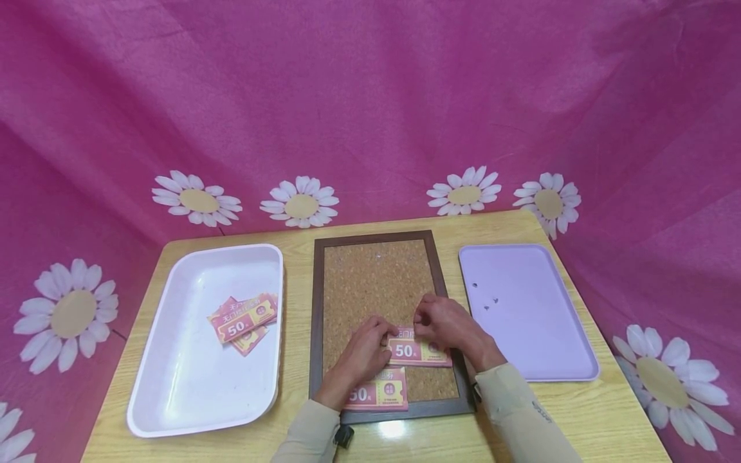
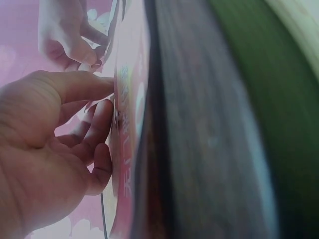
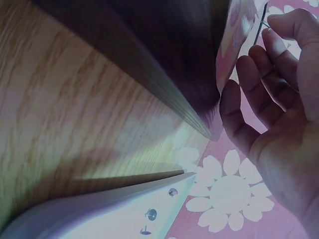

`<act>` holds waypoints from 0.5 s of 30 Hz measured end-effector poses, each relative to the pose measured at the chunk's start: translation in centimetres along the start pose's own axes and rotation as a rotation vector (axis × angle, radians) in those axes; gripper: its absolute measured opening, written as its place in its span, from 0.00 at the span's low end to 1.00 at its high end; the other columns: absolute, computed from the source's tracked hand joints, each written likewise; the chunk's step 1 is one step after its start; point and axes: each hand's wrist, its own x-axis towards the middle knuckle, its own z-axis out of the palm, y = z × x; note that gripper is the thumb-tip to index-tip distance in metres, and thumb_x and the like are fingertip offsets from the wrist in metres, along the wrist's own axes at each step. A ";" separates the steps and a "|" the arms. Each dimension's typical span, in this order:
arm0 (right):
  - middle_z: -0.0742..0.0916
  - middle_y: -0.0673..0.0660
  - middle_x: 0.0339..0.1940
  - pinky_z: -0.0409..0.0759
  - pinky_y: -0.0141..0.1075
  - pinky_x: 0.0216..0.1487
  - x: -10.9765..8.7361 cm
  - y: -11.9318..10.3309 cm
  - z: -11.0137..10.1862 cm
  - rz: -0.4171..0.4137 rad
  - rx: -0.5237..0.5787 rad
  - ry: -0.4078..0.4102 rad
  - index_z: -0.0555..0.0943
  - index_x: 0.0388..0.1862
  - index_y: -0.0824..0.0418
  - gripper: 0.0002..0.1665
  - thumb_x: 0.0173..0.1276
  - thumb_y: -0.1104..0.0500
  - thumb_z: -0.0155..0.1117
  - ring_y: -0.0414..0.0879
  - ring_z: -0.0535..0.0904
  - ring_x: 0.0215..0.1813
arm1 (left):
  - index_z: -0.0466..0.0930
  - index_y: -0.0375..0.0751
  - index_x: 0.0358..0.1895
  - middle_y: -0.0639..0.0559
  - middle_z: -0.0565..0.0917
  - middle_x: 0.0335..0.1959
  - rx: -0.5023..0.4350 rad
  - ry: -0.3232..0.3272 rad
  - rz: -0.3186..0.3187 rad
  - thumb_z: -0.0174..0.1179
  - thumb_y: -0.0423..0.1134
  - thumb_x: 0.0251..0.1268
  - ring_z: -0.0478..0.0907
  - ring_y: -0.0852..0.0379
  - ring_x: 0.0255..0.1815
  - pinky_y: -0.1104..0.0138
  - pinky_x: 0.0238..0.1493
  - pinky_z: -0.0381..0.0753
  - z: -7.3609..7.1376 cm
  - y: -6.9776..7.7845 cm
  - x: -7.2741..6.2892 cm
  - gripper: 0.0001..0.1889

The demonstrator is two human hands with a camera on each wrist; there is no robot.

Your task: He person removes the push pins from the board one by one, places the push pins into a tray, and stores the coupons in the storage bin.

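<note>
A framed cork board (image 1: 376,276) lies on the table with two pink-and-yellow paper coupons on it. My left hand (image 1: 363,352) presses its fingertips on the left end of the upper coupon (image 1: 405,350). The lower coupon (image 1: 389,392) lies near the board's bottom edge, partly covered by my left wrist. Above the upper coupon's top right part, my right hand (image 1: 450,323) pinches a thumbtack (image 3: 265,24) between thumb and index finger. In the right wrist view the tack's thin point shows; its head is mostly hidden by the fingertips.
To the left stands a white tub (image 1: 191,386) with several more coupons (image 1: 246,318) piled inside. A purple tray (image 1: 532,321) on the right holds loose thumbtacks (image 1: 487,307) near its left side. Behind the table hangs a pink flowered cloth (image 1: 370,116).
</note>
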 end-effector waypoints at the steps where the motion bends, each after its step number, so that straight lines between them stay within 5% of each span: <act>1: 0.77 0.40 0.29 0.71 0.30 0.34 0.0 0.0 -0.1 0.011 0.001 -0.005 0.81 0.26 0.46 0.04 0.54 0.52 0.69 0.35 0.71 0.30 | 0.80 0.53 0.51 0.61 0.74 0.44 0.008 -0.001 0.004 0.64 0.34 0.57 0.69 0.64 0.41 0.69 0.43 0.71 0.0 0.0 0.0 0.18; 8: 0.78 0.40 0.29 0.72 0.33 0.37 -0.2 -0.2 -0.9 0.075 0.014 -0.034 0.81 0.26 0.44 0.04 0.54 0.50 0.69 0.36 0.72 0.31 | 0.80 0.53 0.52 0.61 0.77 0.42 0.025 -0.016 -0.003 0.64 0.35 0.57 0.70 0.65 0.40 0.67 0.44 0.72 0.0 0.1 0.2 0.18; 15: 0.79 0.39 0.29 0.73 0.34 0.37 -0.7 0.2 -1.2 0.055 0.002 0.007 0.81 0.26 0.44 0.04 0.51 0.51 0.69 0.36 0.73 0.31 | 0.80 0.52 0.52 0.60 0.76 0.43 -0.004 -0.006 0.000 0.63 0.34 0.56 0.71 0.64 0.39 0.72 0.40 0.73 -0.2 0.1 0.0 0.19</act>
